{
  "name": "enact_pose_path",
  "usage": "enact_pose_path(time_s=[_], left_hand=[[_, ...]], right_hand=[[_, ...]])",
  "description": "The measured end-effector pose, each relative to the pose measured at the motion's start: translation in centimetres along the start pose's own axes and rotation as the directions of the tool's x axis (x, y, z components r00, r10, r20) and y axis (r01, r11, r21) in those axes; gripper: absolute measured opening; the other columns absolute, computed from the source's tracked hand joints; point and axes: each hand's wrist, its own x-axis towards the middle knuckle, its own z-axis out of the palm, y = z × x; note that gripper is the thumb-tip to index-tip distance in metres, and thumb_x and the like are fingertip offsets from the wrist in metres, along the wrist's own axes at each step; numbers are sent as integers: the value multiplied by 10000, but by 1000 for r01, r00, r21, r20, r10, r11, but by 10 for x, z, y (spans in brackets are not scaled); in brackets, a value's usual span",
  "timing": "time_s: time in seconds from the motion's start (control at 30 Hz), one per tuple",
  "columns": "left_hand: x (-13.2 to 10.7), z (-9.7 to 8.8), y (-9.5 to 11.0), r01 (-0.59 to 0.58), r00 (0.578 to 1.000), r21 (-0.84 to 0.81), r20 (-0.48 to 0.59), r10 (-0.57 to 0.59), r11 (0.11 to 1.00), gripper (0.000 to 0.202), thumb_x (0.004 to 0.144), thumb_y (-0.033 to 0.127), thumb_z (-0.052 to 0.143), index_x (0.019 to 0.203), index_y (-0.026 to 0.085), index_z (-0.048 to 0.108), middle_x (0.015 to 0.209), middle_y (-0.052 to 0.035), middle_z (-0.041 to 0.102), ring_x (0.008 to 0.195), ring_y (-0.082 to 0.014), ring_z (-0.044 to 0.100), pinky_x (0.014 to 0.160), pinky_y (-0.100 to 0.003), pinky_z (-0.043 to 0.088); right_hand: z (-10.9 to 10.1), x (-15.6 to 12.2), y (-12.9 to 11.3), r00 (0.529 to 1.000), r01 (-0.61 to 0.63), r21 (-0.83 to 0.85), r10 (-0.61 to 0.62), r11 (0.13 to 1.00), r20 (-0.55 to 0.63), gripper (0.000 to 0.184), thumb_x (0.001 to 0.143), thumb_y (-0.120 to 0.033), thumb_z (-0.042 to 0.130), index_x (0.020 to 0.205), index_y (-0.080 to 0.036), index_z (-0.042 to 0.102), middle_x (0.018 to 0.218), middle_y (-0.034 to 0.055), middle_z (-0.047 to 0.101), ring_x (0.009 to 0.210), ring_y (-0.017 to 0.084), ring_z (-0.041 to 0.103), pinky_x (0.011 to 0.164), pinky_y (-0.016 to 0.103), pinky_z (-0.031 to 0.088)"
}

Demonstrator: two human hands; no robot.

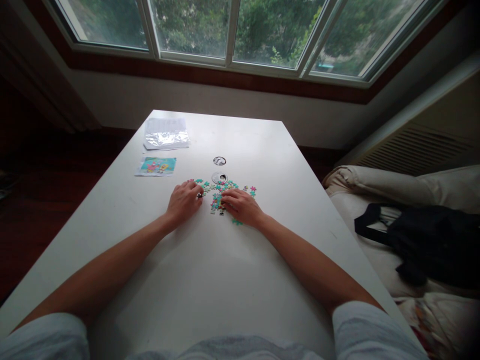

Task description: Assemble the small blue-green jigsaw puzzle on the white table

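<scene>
Small jigsaw puzzle pieces, mostly teal with some pink and yellow, lie in a loose cluster on the white table. A partly joined puzzle section lies between my hands. My left hand is at the left of the cluster, its fingers curled around a small dark jigsaw piece. My right hand rests at the section's right side with its fingers together and bent, the fingertips on the joined pieces. What lies under those fingertips is hidden. A few teal pieces stick out below my right hand.
Beyond the pieces lie two round, shiny discs. To the left are a colourful cartoon picture sheet and a clear plastic bag on papers. A pale sofa with dark clothing stands right of the table.
</scene>
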Motion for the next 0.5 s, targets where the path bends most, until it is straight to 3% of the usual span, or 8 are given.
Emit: enact_pose_path(time_s=[0.13,0.3,0.5], left_hand=[[1,2,3,-11,1000,-154,13,13,988,122,902,238,591,977,241,687,935,-26,733,895,-217,656,867,-368,426],[0,6,10,8,997,-422,76,27,906,131,895,283,615,988,247,700,824,27,727,708,-143,637,748,-283,442],[-4,10,23,-95,989,-448,62,137,889,91,867,208,625,886,241,708,802,28,719,742,-146,624,796,-289,422]], right_hand=[[1,0,1,1000,15,32,-15,999,1,226,995,-283,559,1174,-258,696,1240,63,706,1200,227,618,1039,424,498],[2,-1,2,1000,0,49,0,999,-4,236,990,-266,561,1185,-263,694,1260,58,700,1209,225,618,1042,427,493],[2,-1,3,1000,-12,53,12,999,-2,232,981,-260,573,1174,-271,701,1245,56,706,1224,223,611,1050,418,481]])
